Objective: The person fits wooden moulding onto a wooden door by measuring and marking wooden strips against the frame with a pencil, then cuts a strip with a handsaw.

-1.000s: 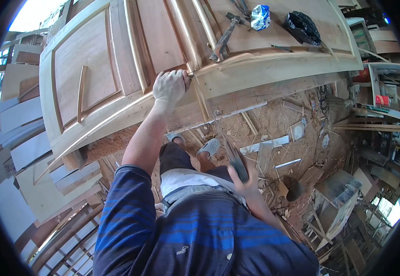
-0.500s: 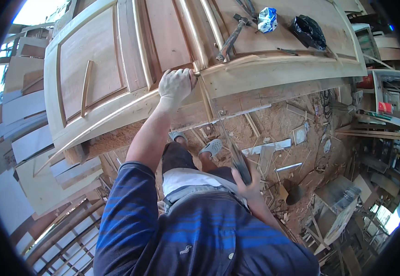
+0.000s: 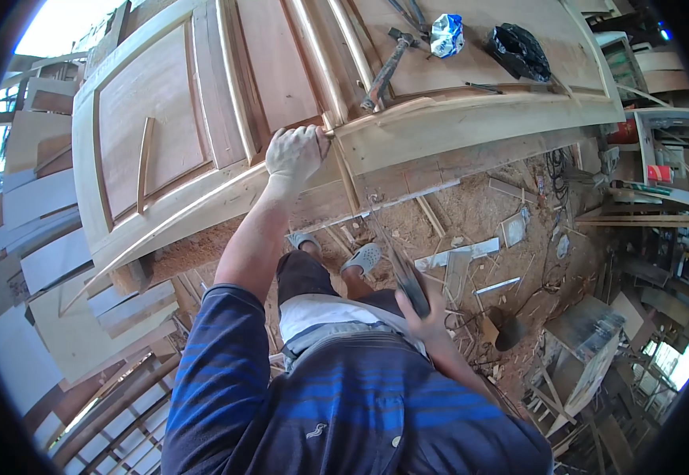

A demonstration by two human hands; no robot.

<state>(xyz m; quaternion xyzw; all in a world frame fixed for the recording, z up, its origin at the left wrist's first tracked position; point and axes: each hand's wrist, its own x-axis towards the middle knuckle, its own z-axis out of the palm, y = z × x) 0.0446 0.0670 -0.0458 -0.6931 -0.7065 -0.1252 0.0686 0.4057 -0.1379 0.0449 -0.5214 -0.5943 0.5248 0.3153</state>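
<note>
My left hand (image 3: 295,154) is closed at the near edge of a large wooden panelled door (image 3: 151,119), gripping a thin wooden strip (image 3: 174,204). That strip runs left along the edge and past the corner. Low on the right, my right hand (image 3: 427,315) is wrapped round the dark handle of what looks like a hand saw (image 3: 410,283). Its blade slants up toward the door's edge, and motion blurs its far end. A narrow moulding (image 3: 346,176) sticks down over the edge, just right of my left hand.
A hammer (image 3: 389,71), a blue and white packet (image 3: 446,36) and a black plastic bag (image 3: 520,52) lie on the door. A loose strip (image 3: 146,162) rests on its left panel. Offcuts and sawdust (image 3: 471,207) cover the floor around my feet. A wooden stand (image 3: 586,328) is at right.
My right hand and the saw have drawn back slightly, the blade's tip now lower and farther from the door's edge. My left hand keeps its grip. The whole view has shifted a little.
</note>
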